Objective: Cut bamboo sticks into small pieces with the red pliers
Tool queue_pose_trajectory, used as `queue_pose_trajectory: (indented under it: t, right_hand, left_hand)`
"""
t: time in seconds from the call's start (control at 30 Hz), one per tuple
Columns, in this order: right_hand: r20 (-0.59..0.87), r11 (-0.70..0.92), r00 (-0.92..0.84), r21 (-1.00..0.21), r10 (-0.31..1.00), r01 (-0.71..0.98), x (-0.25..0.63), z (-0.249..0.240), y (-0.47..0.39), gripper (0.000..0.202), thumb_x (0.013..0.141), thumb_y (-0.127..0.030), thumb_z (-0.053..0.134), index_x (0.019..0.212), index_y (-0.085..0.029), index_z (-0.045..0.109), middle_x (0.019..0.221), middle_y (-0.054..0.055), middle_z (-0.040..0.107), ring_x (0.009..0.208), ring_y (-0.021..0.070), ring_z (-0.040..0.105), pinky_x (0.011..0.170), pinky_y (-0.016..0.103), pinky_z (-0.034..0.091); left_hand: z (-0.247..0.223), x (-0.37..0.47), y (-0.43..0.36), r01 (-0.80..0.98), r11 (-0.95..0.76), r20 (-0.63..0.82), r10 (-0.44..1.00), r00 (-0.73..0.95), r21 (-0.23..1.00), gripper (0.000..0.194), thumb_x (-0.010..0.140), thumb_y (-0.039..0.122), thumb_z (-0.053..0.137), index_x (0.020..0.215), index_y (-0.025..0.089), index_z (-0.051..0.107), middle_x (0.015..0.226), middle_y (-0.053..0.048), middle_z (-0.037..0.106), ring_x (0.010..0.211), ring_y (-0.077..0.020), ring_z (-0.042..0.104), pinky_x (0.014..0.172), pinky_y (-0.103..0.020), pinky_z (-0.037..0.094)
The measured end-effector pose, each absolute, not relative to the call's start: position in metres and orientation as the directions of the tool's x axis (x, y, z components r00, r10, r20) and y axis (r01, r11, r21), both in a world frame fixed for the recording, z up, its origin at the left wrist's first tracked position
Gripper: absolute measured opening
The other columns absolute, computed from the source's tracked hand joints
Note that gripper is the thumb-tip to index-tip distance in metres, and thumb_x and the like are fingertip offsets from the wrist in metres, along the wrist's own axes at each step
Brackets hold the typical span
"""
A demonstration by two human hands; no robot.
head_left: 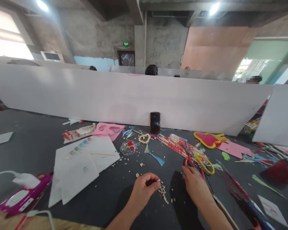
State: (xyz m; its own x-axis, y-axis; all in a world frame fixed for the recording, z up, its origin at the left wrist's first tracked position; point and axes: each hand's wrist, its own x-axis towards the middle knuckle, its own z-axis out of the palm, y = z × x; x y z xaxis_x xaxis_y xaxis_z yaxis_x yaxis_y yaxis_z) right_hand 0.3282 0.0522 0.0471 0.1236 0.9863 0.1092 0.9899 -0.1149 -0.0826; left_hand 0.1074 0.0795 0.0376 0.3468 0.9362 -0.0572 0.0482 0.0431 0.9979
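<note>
Left hand [144, 188]: thumb and forefinger closed in a pinch, gripping a small pale bead [159, 180] at the tips.
Right hand [198, 187]: palm down, fingers loosely extended and open; underside hidden, so contents impossible to tell.
Loose beads [163, 193]: scattered in a narrow trail just beside the left fingertips, running toward the wearer, between both hands.
Bead cluster [137, 175]: on the dark table [156, 214], just beyond the left knuckles.
Beaded loop [144, 138]: lying well beyond the left fingers, near a green tassel [146, 148] and a blue tassel [157, 158].
Red-handled scissors [189, 162]: just beyond the right fingertips; contact unclear.
Yellow-handled scissors [207, 164]: beyond the right knuckles, beside the red pair.
Phone [155, 122]: propped upright against the white partition [134, 99], far beyond the left fingers.
White papers [79, 172]: overlapping, well left of the left fingers.
</note>
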Motion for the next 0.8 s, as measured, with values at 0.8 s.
queue_pose_trajectory:
  t: [0.8]
  right_hand:
    - [-0.012,0.012,-0.018,-0.412,1.000,0.911,0.291,0.042,0.034,0.036,0.080,-0.007,0.026,0.084,-0.020,0.058,0.086,0.006,0.060,0.077,0.0154,0.058,0.068,0.025,0.038]
  left_hand:
    - [0.036,0.110,0.079,0.148,-0.001,-0.051,0.938,0.342,0.989,0.013,0.069,0.028,0.061,0.073,0.016,0.064,0.061,0.002,0.056,0.059,-0.0133,0.049,0.057,-0.022,0.037]
